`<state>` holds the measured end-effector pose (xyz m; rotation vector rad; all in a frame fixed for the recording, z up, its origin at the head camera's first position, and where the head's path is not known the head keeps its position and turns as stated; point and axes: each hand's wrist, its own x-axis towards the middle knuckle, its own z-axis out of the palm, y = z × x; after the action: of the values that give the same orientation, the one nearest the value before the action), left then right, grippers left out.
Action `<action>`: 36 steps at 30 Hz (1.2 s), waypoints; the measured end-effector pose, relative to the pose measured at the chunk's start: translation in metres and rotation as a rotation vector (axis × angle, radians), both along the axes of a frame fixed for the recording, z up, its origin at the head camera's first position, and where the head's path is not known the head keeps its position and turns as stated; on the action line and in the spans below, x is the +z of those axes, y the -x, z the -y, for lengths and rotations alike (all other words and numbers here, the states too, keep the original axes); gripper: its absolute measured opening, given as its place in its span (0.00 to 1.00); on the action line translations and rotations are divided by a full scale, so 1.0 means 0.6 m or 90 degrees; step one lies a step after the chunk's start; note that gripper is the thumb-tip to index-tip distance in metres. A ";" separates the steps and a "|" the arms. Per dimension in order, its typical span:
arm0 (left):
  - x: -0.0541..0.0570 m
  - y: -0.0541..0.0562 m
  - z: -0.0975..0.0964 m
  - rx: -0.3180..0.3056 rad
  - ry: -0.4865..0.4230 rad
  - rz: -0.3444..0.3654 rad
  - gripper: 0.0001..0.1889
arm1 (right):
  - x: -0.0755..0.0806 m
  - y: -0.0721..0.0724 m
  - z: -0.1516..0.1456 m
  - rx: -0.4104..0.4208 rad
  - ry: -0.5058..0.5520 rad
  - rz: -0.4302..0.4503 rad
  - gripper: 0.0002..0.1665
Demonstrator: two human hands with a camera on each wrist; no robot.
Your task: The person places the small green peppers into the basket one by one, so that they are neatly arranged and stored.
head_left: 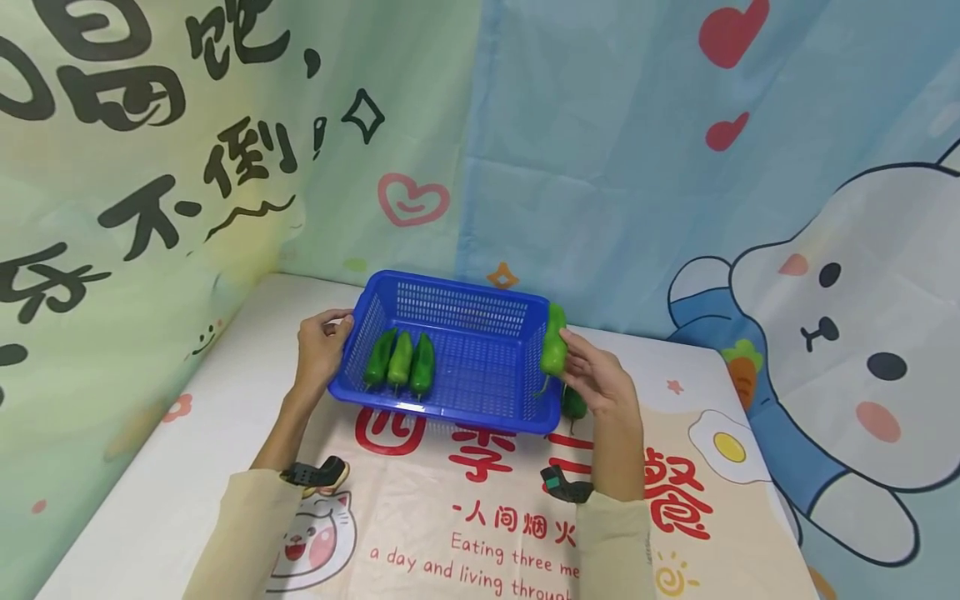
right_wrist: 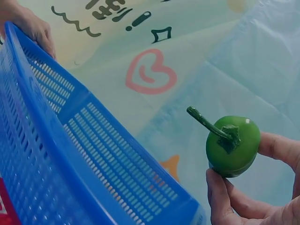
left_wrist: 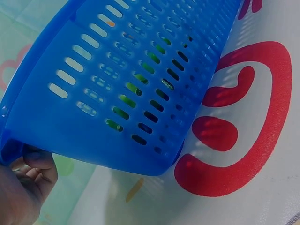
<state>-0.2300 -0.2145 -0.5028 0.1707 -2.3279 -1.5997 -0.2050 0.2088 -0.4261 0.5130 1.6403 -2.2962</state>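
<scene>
A blue plastic basket (head_left: 480,408) with slotted walls stands on the table, three green peppers (head_left: 401,358) side by side at its left end. My left hand (head_left: 321,346) grips the basket's left rim; the left wrist view shows its fingers (left_wrist: 40,164) curled under the rim. At the basket's right end, my right hand (head_left: 600,371) pinches another green pepper (head_left: 554,342) between thumb and fingers, by the rim. In the right wrist view that pepper (right_wrist: 234,145) points its stem toward the camera. One more dark green pepper (head_left: 573,404) lies outside the basket, below my right hand, partly hidden.
A printed cloth (head_left: 465,500) with red characters covers the tabletop. Behind the table hangs a decorated curtain (head_left: 570,167), close to the basket's far side. Another printed curtain (head_left: 112,250) runs along the left. Bands with small devices (head_left: 566,485) sit on both wrists.
</scene>
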 end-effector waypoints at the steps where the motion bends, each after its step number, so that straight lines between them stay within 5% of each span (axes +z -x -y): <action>1: 0.001 0.000 -0.001 -0.002 -0.001 -0.001 0.16 | 0.000 0.002 0.003 0.002 0.001 -0.004 0.23; 9: 0.002 0.003 -0.002 -0.008 -0.007 -0.001 0.16 | 0.002 0.016 0.034 0.016 -0.020 -0.008 0.33; 17: 0.003 0.002 -0.004 -0.011 -0.013 0.001 0.16 | -0.006 0.025 0.062 0.016 -0.014 -0.016 0.25; 27: 0.003 0.002 0.000 -0.009 0.002 -0.001 0.17 | -0.017 0.036 0.106 0.015 -0.037 0.003 0.35; 36: 0.000 0.003 0.003 -0.011 -0.003 -0.005 0.17 | -0.035 0.057 0.138 0.052 -0.032 0.022 0.33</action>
<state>-0.2319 -0.2163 -0.5027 0.1450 -2.3258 -1.6117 -0.2391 0.1261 -0.4473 0.4854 1.6753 -2.1804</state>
